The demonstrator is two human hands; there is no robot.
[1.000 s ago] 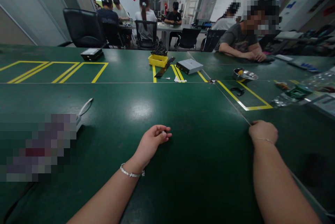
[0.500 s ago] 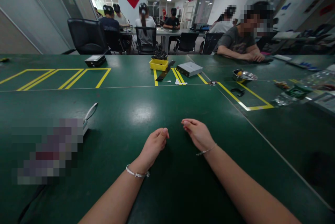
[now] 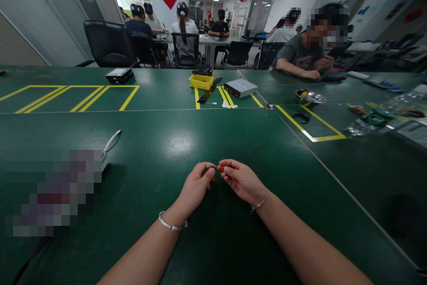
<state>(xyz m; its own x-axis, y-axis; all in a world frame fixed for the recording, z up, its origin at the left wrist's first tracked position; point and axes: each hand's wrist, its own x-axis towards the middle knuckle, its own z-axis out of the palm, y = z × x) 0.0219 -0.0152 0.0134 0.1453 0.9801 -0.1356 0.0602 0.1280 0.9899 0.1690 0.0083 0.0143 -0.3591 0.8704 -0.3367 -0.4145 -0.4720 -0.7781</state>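
Note:
Above the green table, my two hands meet fingertip to fingertip. My right hand pinches a small red piece between thumb and forefinger; it is too small to tell its kind. My left hand is closed in a pinch just left of the red piece. A thin dark bit shows at its fingertips, but I cannot make out what it is. Each wrist wears a bracelet.
A blurred-out device with a white cable lies at the left. Farther back are a yellow bin, a grey box, a black box and a metal bowl. A person sits at the far right edge.
My hands have come together from a small gap. The right hand has turned and moved left, and the red piece now shows in its fingers. The seated person has raised a hand.

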